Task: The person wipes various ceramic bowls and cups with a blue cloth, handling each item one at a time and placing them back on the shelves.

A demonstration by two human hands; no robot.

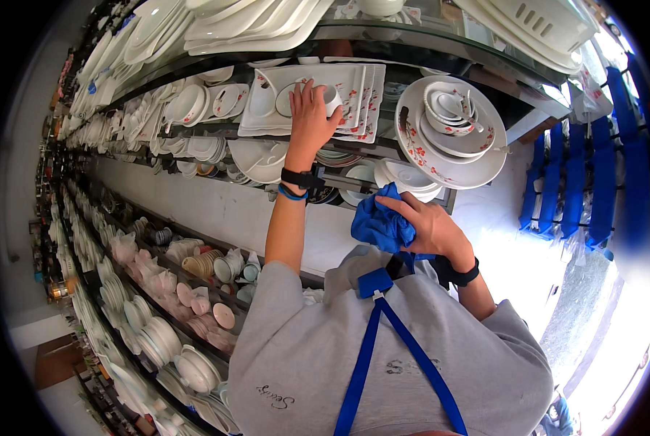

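My left hand (310, 113) reaches over a small white cup (332, 100) and a small round dish (284, 102). Its thumb and forefinger lie against or just in front of the cup; whether they grip it is unclear. Under these are stacked rectangular white plates (355, 117) with red flower prints, on a glass shelf. A white spoon-shaped dish (262, 97) sits at the left of the top plate. Bunched in my right hand (431, 226) is a blue cloth (382, 220), held below a large round floral plate (420, 155) that carries nested bowls (449, 111) and spoons.
Overhead, a glass shelf edge (412, 38) bears stacked white platters (259, 27). More bowls (409, 180) fill the shelf beneath. Behind me on the left, shelves hold wrapped cups (161, 280) and lidded pots (197, 369). A rack with blue strips (573, 180) stands at right.
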